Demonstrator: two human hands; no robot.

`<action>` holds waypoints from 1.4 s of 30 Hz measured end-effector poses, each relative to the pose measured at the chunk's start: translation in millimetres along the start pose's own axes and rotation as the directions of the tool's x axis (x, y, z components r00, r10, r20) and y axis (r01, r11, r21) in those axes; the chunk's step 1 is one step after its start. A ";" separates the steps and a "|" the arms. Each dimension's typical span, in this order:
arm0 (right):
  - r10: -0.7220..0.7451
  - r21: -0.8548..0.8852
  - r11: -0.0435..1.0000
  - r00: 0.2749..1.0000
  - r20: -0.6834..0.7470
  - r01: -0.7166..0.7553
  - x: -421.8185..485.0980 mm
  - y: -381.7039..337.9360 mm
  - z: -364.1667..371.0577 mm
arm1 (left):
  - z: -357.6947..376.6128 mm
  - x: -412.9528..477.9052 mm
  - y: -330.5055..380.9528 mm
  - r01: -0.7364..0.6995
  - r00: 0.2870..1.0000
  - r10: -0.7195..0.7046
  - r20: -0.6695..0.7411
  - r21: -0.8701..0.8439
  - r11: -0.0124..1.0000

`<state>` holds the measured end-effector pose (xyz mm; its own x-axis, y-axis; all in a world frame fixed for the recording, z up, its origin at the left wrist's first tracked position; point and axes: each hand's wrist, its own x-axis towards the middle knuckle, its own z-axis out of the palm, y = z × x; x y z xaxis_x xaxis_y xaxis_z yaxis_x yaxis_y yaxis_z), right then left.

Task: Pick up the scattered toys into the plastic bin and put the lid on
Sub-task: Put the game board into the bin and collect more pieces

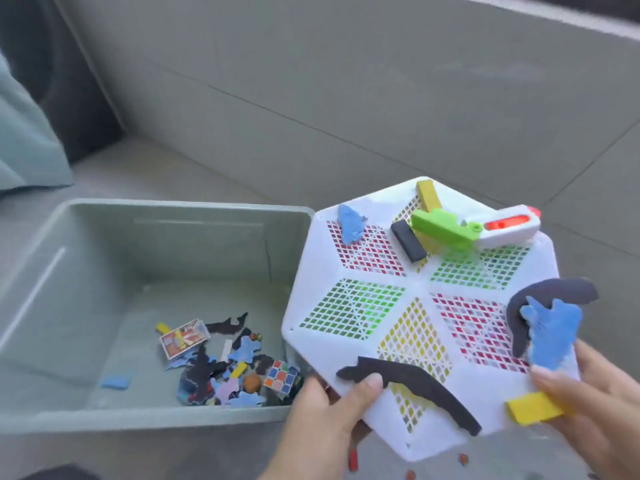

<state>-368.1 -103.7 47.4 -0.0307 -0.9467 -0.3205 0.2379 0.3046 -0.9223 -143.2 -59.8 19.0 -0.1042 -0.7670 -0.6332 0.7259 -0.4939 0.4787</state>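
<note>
head view, hexagonal white mesh board, smooth grey-green bin

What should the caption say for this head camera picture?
Both hands tip a toy-loaded white hexagonal board toward the open green bin.

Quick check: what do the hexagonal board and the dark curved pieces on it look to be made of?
Hexagonal board: apparently rigid white plastic, smooth, with moulded lattice panels. Dark curved pieces: probably foam or card, judging by their flat, matte look and cut edges; uncertain which.
</note>
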 end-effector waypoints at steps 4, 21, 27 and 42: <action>0.170 -0.152 0.979 0.953 0.249 -0.135 9.0 5.0 104.2 | -58.7 -27.6 71.8 -0.241 0.962 0.255 -0.098 0.136 0.961; 0.779 -0.466 0.561 0.626 0.020 -0.684 83.8 207.0 283.4 | -264.4 56.4 177.5 0.280 0.814 -0.002 -0.581 0.388 0.878; 0.727 -0.569 0.538 0.684 -0.060 -0.622 90.8 225.3 259.8 | -266.0 77.8 144.6 0.395 0.764 -0.085 -0.640 0.358 0.846; 0.523 -0.466 0.840 0.643 0.559 -0.279 46.1 85.0 113.4 | -160.1 96.5 132.1 0.078 0.773 0.459 -0.439 0.782 0.618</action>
<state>-239.2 -133.3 -21.3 0.6478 -0.5078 -0.5679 -0.2435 0.5683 -0.7859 51.5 -133.5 -76.2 0.5510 -0.6391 -0.5366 -0.0914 -0.6853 0.7225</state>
